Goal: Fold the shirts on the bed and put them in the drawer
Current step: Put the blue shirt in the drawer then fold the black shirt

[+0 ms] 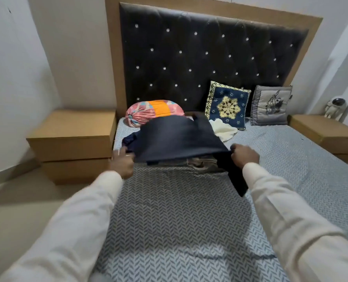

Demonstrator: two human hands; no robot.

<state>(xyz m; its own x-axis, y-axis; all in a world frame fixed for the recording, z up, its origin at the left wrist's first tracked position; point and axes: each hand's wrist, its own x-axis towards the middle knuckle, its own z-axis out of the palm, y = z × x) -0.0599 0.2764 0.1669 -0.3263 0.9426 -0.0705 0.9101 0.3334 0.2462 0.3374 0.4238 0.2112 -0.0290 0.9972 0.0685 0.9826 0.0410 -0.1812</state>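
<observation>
Shirt: you hold a dark navy shirt (179,139) spread wide and raised above the far half of the bed (179,210); one part of it hangs down beside your right wrist and reaches the sheet.
Left hand: your left hand (122,161) pinches the left edge of the shirt, with fingers curled on the cloth.
Right hand: your right hand (245,154) is closed like a fist around the right edge of the shirt.
Sleeves: both your arms are in light cream sleeves and stretch forward over the near part of the bed.
Under the shirt: a small pile of clothes (199,162) lies on the sheet, mostly hidden, so I cannot tell what pieces they are.
White cloth: a crumpled white cloth (224,129) lies far right of the shirt, just in front of the blue cushion (228,104).
Pillows: a pink and orange bolster (154,111), the blue cushion and a grey cushion (270,104) stand against the dark headboard (209,58).
Nightstands: one wooden nightstand (73,135) is left of the bed, a second nightstand (323,131) is right of it and carries a small astronaut figure (333,107).
</observation>
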